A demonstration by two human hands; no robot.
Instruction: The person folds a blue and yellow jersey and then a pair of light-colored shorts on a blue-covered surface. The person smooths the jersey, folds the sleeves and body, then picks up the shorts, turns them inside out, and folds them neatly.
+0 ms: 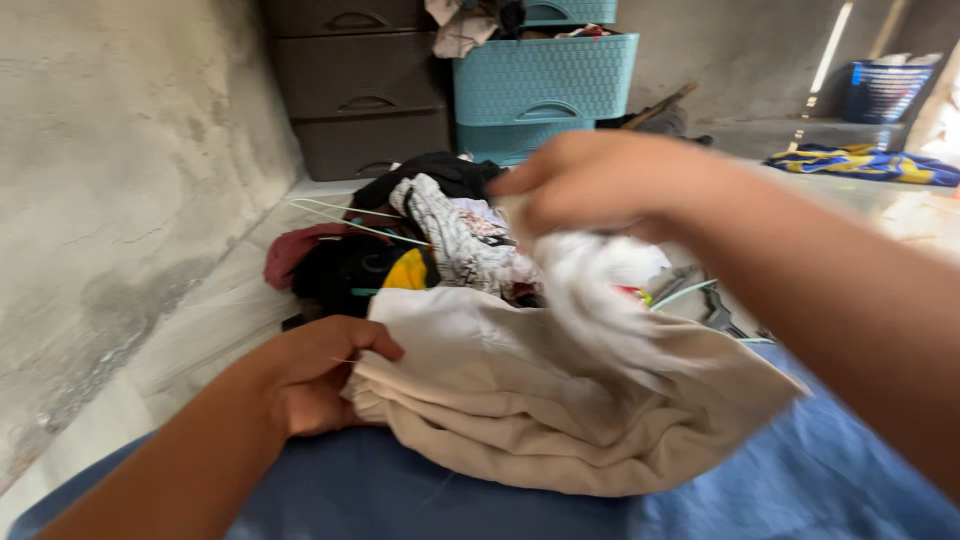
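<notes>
- Left hand [315,375]: forearm enters from 7 o'clock, fingers curled shut on the left edge of the beige cloth [560,410], thumb on top.
- Right hand [600,180]: arm enters from 4 o'clock, fingers pinched closed on a blurred white garment [600,290].
- Beige cloth lies folded on a blue surface [800,480]; clothes pile [420,240] at 12 o'clock.

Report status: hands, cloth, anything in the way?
Left hand grips beige cloth. Right hand pinches white cloth, blurred. Clothes pile and hangers just behind.
</notes>
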